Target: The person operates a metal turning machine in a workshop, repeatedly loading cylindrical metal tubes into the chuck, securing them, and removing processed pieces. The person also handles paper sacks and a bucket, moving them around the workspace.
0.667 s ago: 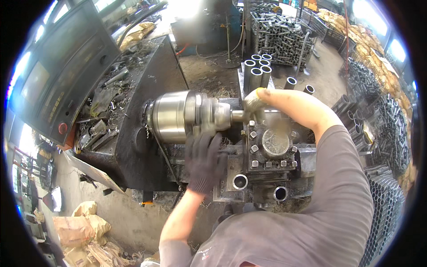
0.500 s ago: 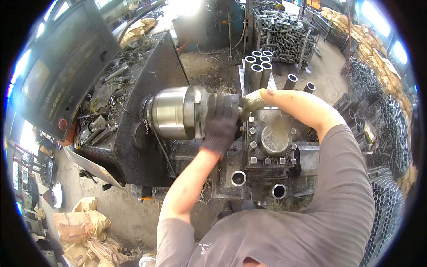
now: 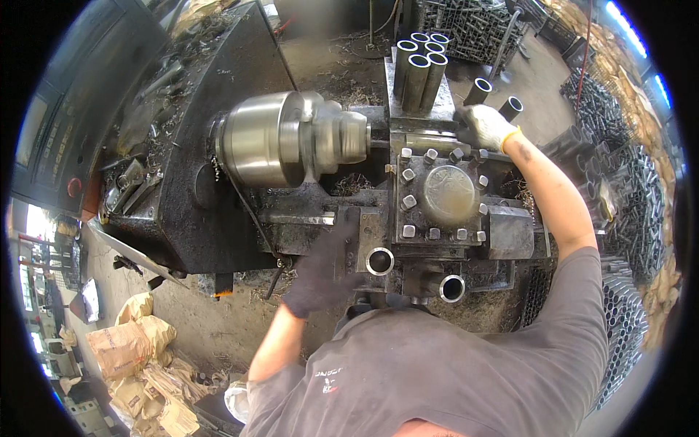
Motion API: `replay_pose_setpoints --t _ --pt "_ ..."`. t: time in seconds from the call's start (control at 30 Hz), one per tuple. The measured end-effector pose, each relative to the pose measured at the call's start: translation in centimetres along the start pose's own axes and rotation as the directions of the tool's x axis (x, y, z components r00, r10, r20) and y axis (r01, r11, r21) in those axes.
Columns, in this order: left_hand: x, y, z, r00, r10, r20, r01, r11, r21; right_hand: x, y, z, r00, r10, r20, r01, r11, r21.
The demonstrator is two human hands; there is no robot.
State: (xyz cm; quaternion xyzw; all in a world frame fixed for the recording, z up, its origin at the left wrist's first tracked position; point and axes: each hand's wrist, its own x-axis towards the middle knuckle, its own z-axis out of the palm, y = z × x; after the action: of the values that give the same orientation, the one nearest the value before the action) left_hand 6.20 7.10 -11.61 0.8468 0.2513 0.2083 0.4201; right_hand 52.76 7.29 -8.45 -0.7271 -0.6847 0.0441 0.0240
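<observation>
A steel lathe chuck (image 3: 258, 142) stands at the left of the machine. Its jaws (image 3: 328, 138) are smeared by motion, and the end of a tube (image 3: 368, 137) shows at their right. My left hand (image 3: 320, 266), in a dark glove and blurred, is nearer to me, fingers stretched out, beside an upright tube (image 3: 379, 261) at the machine's front. My right hand (image 3: 489, 127), in a pale glove, is closed at the far right of the square bolted tool post (image 3: 449, 197). What it grips is hidden.
Several steel tubes (image 3: 416, 76) stand on a plate behind the tool post. Another tube (image 3: 451, 288) lies at the front. At the right are piles of metal pieces (image 3: 641, 197) and stacked tubes (image 3: 619, 313). Brown paper sacks (image 3: 131, 346) lie at lower left.
My left hand has come away from the chuck toward me. My right hand has moved right, to the far side of the tool post. The chuck's jaws and the tube end are uncovered now.
</observation>
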Motion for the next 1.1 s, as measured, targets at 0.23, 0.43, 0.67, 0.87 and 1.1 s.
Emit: replay_pose_setpoints --t 0.23,0.43,0.67,0.87,1.1 --pt "1.8 -1.9 4.8 0.898 -0.395 0.195 0.431 0.880 -0.198 -2.8 -17.5 -12.1 0.712 -0.670 -0.210 0.689 0.724 0.026" --pt "9.3 4.3 -3.9 0.926 -0.173 0.335 0.348 0.738 -0.578 -0.6 -18.8 -10.9 0.657 -0.695 -0.293 0.666 0.717 -0.206" --pt "3.6 1.2 -1.8 0.744 -0.611 0.270 0.447 0.756 0.478 0.6 -7.6 -9.3 0.993 -0.109 -0.039 0.093 0.951 -0.295" --pt "0.9 -5.4 2.6 0.872 -0.387 -0.300 0.440 0.888 0.134 2.3 -5.7 -3.1 0.972 0.022 0.235 0.019 0.985 -0.172" --pt "-14.9 -17.3 1.9 0.317 -0.813 -0.489 0.067 0.534 -0.843 3.2 -1.4 4.0 0.964 -0.168 0.204 0.105 0.952 0.286"
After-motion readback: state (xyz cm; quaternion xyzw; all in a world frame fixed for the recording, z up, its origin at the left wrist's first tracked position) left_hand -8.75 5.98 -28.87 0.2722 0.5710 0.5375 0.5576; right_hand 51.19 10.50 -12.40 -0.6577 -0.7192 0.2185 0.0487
